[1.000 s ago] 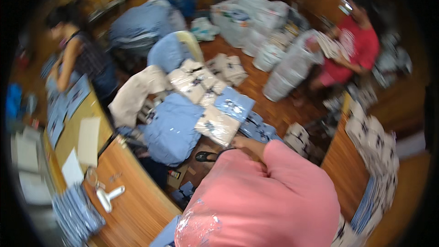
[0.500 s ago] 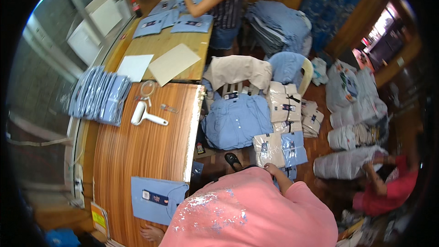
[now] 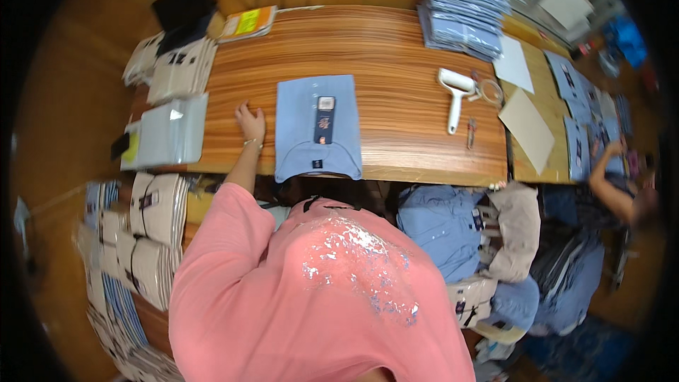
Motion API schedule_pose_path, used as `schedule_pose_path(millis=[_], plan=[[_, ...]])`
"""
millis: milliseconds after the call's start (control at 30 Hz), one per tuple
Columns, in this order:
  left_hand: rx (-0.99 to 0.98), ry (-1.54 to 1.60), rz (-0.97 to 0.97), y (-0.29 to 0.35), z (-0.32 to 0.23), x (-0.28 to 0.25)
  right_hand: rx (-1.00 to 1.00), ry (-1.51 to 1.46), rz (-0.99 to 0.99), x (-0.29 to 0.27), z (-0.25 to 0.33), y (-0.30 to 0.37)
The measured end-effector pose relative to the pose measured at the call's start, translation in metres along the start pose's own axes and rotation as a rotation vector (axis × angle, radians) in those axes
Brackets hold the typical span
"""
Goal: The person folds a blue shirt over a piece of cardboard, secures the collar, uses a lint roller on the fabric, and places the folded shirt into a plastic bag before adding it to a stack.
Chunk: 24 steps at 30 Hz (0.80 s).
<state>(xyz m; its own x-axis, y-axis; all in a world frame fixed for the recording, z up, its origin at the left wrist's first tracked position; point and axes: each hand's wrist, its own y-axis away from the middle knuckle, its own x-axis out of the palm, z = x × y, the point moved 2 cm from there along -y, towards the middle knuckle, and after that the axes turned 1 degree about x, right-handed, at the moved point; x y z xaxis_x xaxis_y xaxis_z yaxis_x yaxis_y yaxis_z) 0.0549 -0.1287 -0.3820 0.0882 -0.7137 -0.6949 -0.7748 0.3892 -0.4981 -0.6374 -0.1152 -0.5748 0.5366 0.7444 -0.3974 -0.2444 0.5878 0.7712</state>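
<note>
My left hand [image 3: 250, 124], with a band at the wrist, rests on the wooden tabletop with its fingers apart. It holds nothing. Just to its right lies a folded light-blue shirt [image 3: 293, 110], collar end toward me, with a dark tag [image 3: 323, 129] on its front. A gap separates the hand from the shirt. My right hand does not show. Farther right on the table are a white lint roller [image 3: 455, 92], a roll of clear tape [image 3: 490, 92] and a small cutter-like tool [image 3: 471, 134].
Bagged blue shirts [image 3: 463, 10] are piled at the table's far right. Clear plastic sleeves [image 3: 172, 134] and beige garments [image 3: 182, 71] lie left. A blue shirt [image 3: 438, 230] covers a chair near the table's front edge. Another person's arm [image 3: 608, 191] reaches over the adjoining table.
My view has swung left to face the table squarely. My right hand, earlier by the packaged shirts, has left the view. The left hand still rests beside the folded shirt.
</note>
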Motion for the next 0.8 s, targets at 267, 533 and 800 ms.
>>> schedule_pose_path(millis=[267,533,800], plan=[[-0.557,0.741,0.451,0.105,-0.021,-0.088,-0.741,-0.05,0.35,-0.102,0.341,0.088],[-0.505,0.634,0.662,0.136,-0.03,-0.099,-0.838,0.081,0.028,-0.034,0.429,0.014],[-0.259,0.354,0.011,-0.001,0.074,-0.159,-0.784,-0.061,-0.094,-0.053,0.438,0.019]])
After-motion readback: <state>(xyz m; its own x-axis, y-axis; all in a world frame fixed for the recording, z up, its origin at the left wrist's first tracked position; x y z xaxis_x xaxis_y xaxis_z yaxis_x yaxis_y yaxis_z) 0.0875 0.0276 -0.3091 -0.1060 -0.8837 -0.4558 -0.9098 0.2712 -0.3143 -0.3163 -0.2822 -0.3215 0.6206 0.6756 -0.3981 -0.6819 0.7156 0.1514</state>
